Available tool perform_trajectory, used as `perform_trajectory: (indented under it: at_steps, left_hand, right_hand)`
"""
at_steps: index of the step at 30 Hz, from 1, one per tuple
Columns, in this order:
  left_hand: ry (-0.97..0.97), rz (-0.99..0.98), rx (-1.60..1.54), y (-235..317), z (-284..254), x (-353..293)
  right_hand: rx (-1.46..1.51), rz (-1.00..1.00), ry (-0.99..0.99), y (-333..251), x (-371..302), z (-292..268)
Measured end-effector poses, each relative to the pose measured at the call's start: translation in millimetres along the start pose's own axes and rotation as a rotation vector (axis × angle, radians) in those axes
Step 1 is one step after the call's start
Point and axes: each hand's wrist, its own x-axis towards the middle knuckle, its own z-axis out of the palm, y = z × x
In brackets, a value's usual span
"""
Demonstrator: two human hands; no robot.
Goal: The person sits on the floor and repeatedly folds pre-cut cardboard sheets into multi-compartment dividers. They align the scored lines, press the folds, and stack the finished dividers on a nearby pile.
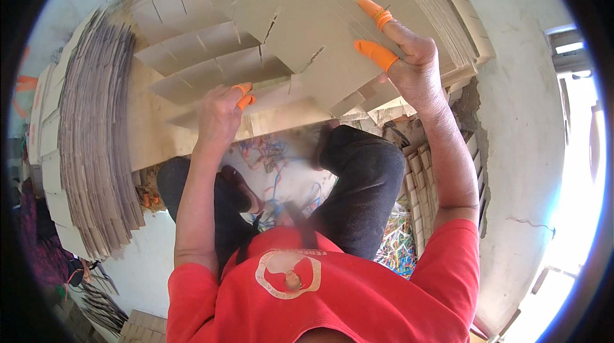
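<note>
A large slotted cardboard sheet point(320, 23) is tilted over the work board. My right hand point(412, 61) grips its right edge between fingers in orange finger covers. Lower left, my left hand point(220, 112) is closed, its orange-covered fingertips pinching the edge of a pale slotted cardboard strip point(284, 95). This strip is partly blurred and meets the underside of the sheet. Several upright slotted cardboard strips point(198, 52) stand in rows just beyond my left hand. The large sheet hides part of these rows.
A tall stack of cardboard strips point(96, 125) stands left of the wooden board point(150, 132). More stacked cardboard point(435, 23) lies beyond my right hand, against the wall point(518, 119). Colourful strap scraps point(396, 247) litter the floor beside my legs point(358, 183).
</note>
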Motion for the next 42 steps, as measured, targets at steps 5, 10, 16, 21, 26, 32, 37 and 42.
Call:
perform_trajectory:
  at_steps: [5,10,16,21,26,32,37,42]
  left_hand:
    - [0.005,-0.023,-0.003,-5.2,3.5,-0.5]
    - [-0.004,-0.020,0.012,-10.7,9.1,-0.8]
    - [-0.001,-0.046,-0.005,-7.7,6.8,2.9]
    - [0.038,-0.017,-0.029,-6.5,8.3,4.4]
    - [0.023,-0.032,-0.016,-9.2,8.9,4.4]
    - [0.026,-0.027,-0.044,-6.0,12.0,11.8]
    - [-0.004,-0.051,-0.084,-3.5,10.1,12.9]
    - [-0.013,-0.071,-0.066,0.3,12.8,15.3]
  right_hand:
    - [-0.013,-0.056,-0.001,3.0,1.7,1.6]
    - [-0.050,0.027,-0.051,1.3,0.9,16.4]
    - [-0.030,0.034,-0.064,-2.5,1.2,17.8]
    - [-0.037,-0.033,-0.158,11.8,-1.4,33.4]
    - [-0.107,-0.240,-0.247,38.8,3.4,60.7]
    - [-0.380,-0.431,-0.494,59.2,-3.3,85.5]
    - [-0.557,-0.370,-0.364,69.0,-9.6,61.6]
    - [-0.402,-0.364,-0.404,64.3,-18.4,85.0]
